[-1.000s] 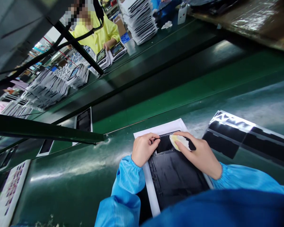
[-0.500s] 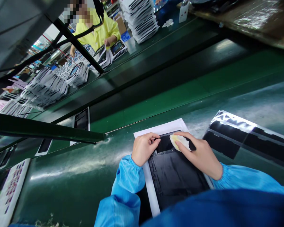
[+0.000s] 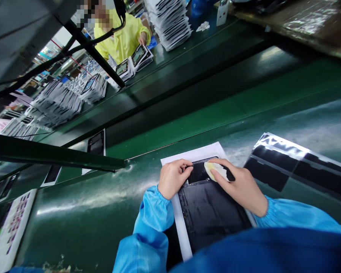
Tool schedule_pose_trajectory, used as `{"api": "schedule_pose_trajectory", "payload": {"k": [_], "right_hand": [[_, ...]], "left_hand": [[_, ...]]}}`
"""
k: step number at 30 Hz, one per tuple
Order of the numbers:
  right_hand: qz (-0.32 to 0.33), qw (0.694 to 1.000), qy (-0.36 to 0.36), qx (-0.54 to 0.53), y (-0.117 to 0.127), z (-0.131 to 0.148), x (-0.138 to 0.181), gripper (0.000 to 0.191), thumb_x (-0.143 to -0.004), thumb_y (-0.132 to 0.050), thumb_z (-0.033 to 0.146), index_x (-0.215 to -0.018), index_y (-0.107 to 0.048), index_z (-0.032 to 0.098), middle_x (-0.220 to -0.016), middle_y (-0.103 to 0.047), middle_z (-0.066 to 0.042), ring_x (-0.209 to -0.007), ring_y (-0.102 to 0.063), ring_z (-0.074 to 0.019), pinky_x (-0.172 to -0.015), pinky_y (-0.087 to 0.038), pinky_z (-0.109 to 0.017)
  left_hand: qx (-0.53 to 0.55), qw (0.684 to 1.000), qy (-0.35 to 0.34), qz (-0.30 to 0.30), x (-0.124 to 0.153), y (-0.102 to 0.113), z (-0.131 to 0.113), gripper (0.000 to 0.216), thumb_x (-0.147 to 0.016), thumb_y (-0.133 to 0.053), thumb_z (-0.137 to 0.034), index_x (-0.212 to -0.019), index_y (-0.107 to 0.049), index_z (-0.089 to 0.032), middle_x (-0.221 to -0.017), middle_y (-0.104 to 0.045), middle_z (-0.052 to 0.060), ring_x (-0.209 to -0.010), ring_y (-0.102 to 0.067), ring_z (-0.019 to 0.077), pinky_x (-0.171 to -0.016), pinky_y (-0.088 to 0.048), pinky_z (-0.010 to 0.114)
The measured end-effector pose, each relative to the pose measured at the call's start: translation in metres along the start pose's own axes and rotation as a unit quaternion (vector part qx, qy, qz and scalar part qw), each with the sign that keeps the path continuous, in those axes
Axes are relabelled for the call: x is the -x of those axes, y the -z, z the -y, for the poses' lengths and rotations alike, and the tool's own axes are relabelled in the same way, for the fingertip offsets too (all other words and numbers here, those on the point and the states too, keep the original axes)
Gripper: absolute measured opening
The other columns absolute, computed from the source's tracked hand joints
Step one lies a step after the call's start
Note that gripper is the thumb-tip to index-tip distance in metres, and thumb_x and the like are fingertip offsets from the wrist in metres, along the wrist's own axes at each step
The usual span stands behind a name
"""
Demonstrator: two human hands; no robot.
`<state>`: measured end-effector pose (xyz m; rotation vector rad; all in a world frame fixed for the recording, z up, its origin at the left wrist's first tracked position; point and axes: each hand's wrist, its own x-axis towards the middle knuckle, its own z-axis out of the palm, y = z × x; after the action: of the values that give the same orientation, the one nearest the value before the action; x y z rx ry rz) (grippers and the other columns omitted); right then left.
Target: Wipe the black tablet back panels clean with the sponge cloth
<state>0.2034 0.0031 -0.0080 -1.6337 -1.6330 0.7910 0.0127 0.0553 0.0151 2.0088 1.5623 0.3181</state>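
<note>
Right hand [image 3: 240, 185] hides panel [image 3: 210, 210] corner.

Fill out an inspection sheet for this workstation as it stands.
Surface: glossy green bench top, scuffed and reflective.
Job's things: black panel lying flat on a white sheet; pale yellowish cloth pad pressed on the panel's far end.
Clutter: shiny black-and-silver sheet to the right; printed card at the left edge.
Hands: left hand pinches the panel's far edge; right hand holds the cloth pad down.
Cables: black cables hang along the overhead frame, upper left.
Surroundings: panels on the conveyor; tall white stacks; a person in a yellow top handles a panel opposite.
</note>
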Motion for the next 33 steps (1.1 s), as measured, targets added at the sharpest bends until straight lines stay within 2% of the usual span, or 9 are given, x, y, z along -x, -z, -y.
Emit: {"api": "schedule_pose_trajectory", "payload": {"k": [8,13,21,25,33], "right_hand": [[-0.003,1.0,0.011,0.004,-0.0013,-0.0008,0.0003,0.03,-0.088,-0.048,0.038,-0.104,-0.063,0.018,-0.055,-0.06,0.005,-0.029,-0.039,-0.0116,-0.048,-0.04,-0.029],[-0.003,1.0,0.015,0.017,-0.0026,-0.0027,0.0005,0.03,-0.088,-0.048,0.039,-0.104,-0.063,0.019,-0.056,-0.062,0.005,-0.028,-0.037,-0.0112,-0.046,-0.04,-0.029],[-0.028,0.999,0.031,0.02,-0.0041,-0.0041,0.0001,0.03,-0.086,-0.048,0.039,-0.101,-0.064,0.02,-0.044,-0.048,0.01,-0.025,-0.033,-0.011,-0.041,-0.037,-0.028],[-0.027,0.999,0.029,0.018,-0.0036,-0.0049,0.0006,0.028,-0.086,-0.049,0.038,-0.101,-0.064,0.019,-0.048,-0.054,0.008,-0.026,-0.033,-0.01,-0.042,-0.037,-0.027],[-0.027,0.999,0.027,0.017,-0.0056,-0.0043,0.0006,0.027,-0.086,-0.049,0.038,-0.101,-0.064,0.021,-0.048,-0.055,0.009,-0.026,-0.035,-0.0102,-0.042,-0.037,-0.028]], "left_hand": [[-0.048,0.998,0.001,0.048,0.0014,0.0081,-0.0014,0.027,-0.079,-0.065,-0.025,-0.105,-0.067,-0.029,-0.074,-0.066,-0.008,-0.061,-0.057,0.0083,-0.066,-0.045,0.019],[-0.057,0.997,0.004,0.052,0.0021,0.0084,-0.0019,0.027,-0.08,-0.065,-0.027,-0.107,-0.065,-0.03,-0.078,-0.066,-0.008,-0.064,-0.058,0.0086,-0.066,-0.044,0.02],[-0.061,0.996,0.01,0.06,0.0029,0.0101,-0.0002,0.026,-0.083,-0.06,-0.031,-0.108,-0.063,-0.03,-0.081,-0.067,-0.008,-0.064,-0.058,0.0082,-0.067,-0.044,0.02],[-0.051,0.996,0.016,0.065,0.0019,0.0097,0.0009,0.025,-0.083,-0.059,-0.03,-0.108,-0.063,-0.03,-0.08,-0.067,-0.009,-0.062,-0.057,0.0075,-0.066,-0.045,0.02],[-0.057,0.996,0.02,0.063,0.0012,0.0085,0.0007,0.024,-0.083,-0.059,-0.029,-0.108,-0.062,-0.029,-0.079,-0.067,-0.009,-0.062,-0.057,0.0077,-0.065,-0.043,0.021]]}}
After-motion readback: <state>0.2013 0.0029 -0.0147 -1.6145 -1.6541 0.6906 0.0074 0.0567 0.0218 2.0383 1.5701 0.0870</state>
